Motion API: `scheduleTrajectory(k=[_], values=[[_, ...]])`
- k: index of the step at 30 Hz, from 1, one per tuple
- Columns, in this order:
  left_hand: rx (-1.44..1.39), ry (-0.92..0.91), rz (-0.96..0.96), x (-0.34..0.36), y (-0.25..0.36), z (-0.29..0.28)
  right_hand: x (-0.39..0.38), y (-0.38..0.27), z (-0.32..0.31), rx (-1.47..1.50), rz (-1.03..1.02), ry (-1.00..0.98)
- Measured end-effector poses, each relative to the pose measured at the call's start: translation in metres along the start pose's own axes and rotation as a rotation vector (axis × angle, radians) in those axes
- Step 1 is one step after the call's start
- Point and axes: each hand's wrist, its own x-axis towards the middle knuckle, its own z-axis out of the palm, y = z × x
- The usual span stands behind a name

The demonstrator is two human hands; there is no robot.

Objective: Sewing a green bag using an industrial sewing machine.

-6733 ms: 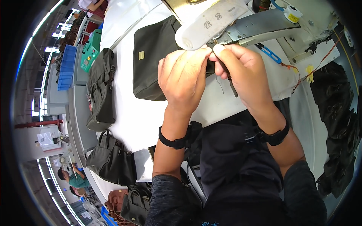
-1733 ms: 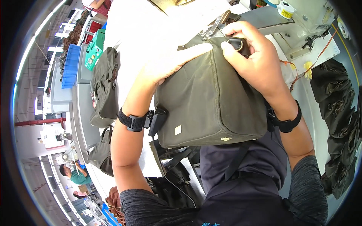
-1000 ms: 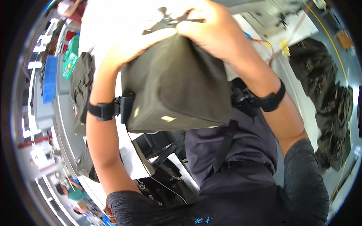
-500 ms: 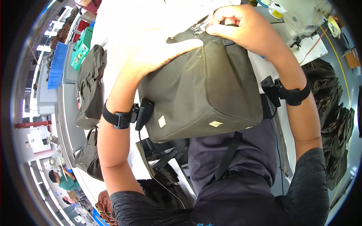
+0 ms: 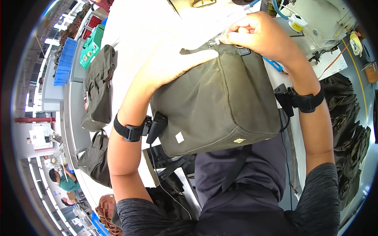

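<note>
Bright workshop all round the bag [image 5: 193, 106], with white table [image 5: 136, 27] behind and to the left of it, washed out by glare. Left of the bag, second bag [image 5: 98, 90] and, lower down, smaller third bag [image 5: 96, 159], both dark green. Farther left, green box [image 5: 90, 47] and blue bin [image 5: 65, 63]; well apart below these, co-worker [image 5: 67, 181] in green. Just past the bag's top edge, metal foot [image 5: 213, 41] of sewing machine [image 5: 327, 15]; up and right of the bag, white bottle [image 5: 297, 23]. Blue snips [image 5: 273, 64] just right of the bag, partly behind the right forearm; dark pile [image 5: 342, 114] well apart on the same side. In the way of a clear look at the bag's top: both hands and the glare. Bag itself in front of the machine and above the lap [image 5: 252, 165], top toward the foot, broad patched end toward the lap. Seam from top to broad end, slanting slightly right; long axis hard to tell under the foreshortening. Left hand [image 5: 167, 67]: thumb flat along the bag's top edge, fingers lost in glare, so cannot tell how tight. Right hand [image 5: 260, 37]: fingers curled, narrow pinch on the bag's top edge, close by the foot.
</note>
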Motion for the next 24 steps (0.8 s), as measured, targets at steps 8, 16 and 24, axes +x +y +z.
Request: scheduleTrajectory(k=[8,16,24], values=[[-0.021,-0.051,-0.094,0.001,0.003,0.000,-0.003,-0.003,-0.002,0.034,0.051,-0.024],[0.074,0.014,0.088,0.002,0.002,0.001,0.000,0.004,0.002,-0.022,0.042,0.012],[0.189,0.035,0.167,0.005,-0.005,0.004,-0.005,-0.002,-0.008,0.065,0.100,-0.071]])
